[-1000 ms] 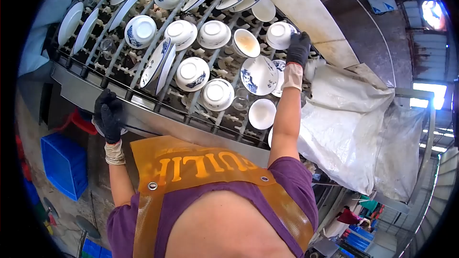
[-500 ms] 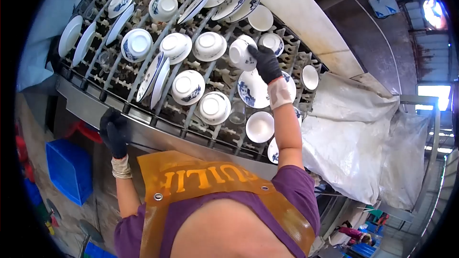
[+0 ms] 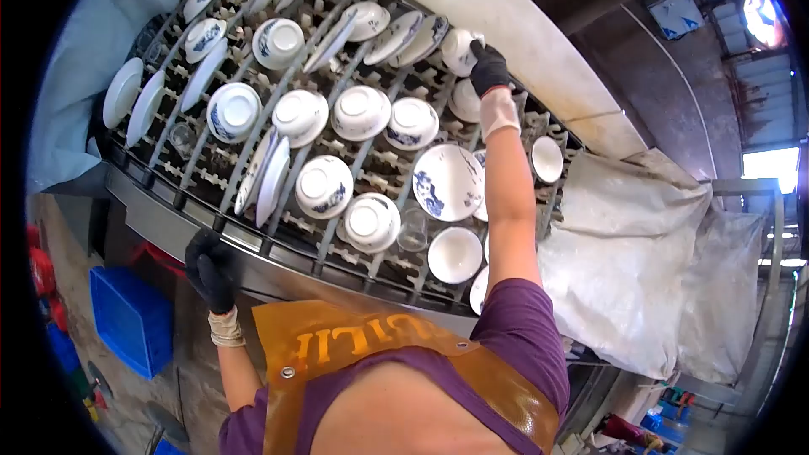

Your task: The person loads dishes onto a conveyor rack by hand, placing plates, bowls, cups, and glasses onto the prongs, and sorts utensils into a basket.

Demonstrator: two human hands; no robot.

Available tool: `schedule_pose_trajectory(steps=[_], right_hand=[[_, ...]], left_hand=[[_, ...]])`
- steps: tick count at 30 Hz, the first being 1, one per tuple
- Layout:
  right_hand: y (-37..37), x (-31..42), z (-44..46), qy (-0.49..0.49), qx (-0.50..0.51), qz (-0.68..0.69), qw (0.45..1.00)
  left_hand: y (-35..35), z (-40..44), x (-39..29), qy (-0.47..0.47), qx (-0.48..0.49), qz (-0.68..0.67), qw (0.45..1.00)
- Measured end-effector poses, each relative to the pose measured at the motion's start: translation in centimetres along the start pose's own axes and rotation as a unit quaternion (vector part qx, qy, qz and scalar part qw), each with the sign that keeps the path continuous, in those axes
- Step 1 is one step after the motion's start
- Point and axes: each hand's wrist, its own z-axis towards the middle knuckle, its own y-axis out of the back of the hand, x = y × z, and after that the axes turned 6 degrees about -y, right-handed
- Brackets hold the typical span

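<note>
My right hand (image 3: pixel 489 67), in a black glove, grips the rim of a white bowl (image 3: pixel 457 52) at the rack's far edge. Just below that hand sits another bowl (image 3: pixel 463 101), partly covered by my wrist. An upside-down bowl (image 3: pixel 413 122) with blue decoration rests on the rack to the lower left. Nearer me lie a large blue-patterned plate (image 3: pixel 448 181), a clear glass (image 3: pixel 413 230) and an upright bowl (image 3: pixel 455 255). My left hand (image 3: pixel 211 270), also black-gloved, is at the metal front edge (image 3: pixel 253 244); its loosely bent fingers appear apart and hold no dish.
The pegged conveyor rack (image 3: pixel 371 173) carries several upturned bowls and slanted plates. A pale machine panel (image 3: pixel 522 25) borders its far side. Plastic sheeting (image 3: pixel 615 261) hangs at the right. A blue bin (image 3: pixel 131 316) stands below on the left. Someone in dark pink (image 3: pixel 624 430) is in the background.
The bowl formerly in my right hand now sits upside down on the rack. That hand has moved toward the far edge and taken hold of another bowl. The camera view has shifted slightly.
</note>
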Motion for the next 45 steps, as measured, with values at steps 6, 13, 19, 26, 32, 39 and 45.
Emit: schedule_pose_trajectory(steps=[6, 13, 19, 26, 32, 39, 45], right_hand=[[3.0, -0.6, -6.7, -0.024, 0.072, -0.031, 0.997], [5.7, 2.3, -18.5, -0.025, 0.265, -0.159, 0.951], [10.1, 5.7, -19.2, -0.235, 0.06, 0.245, 0.939], [11.5, -2.3, -22.3, -0.136, 0.187, -0.276, 0.933], [12.5, 4.0, -24.1, -0.162, 0.01, -0.019, 0.987], [9.6, 5.8, -33.7, -0.031, 0.291, -0.205, 0.934], [13.4, 10.3, -36.2, 0.163, -0.038, -0.226, 0.96]], left_hand=[[-0.6, -0.7, -0.3, 0.023, 0.003, -0.007, 1.0], [-1.4, -1.2, -0.5, 0.021, 0.005, -0.045, 0.999], [-2.0, -2.1, -0.9, 0.028, 0.016, -0.08, 0.996], [-3.0, -3.0, -1.3, 0.006, 0.037, -0.072, 0.997], [-4.6, -3.8, -3.5, 0.033, 0.032, -0.035, 0.998], [-5.3, -5.0, -3.9, 0.049, 0.025, -0.067, 0.996], [-5.9, -4.6, -5.1, 0.059, 0.035, -0.026, 0.997]])
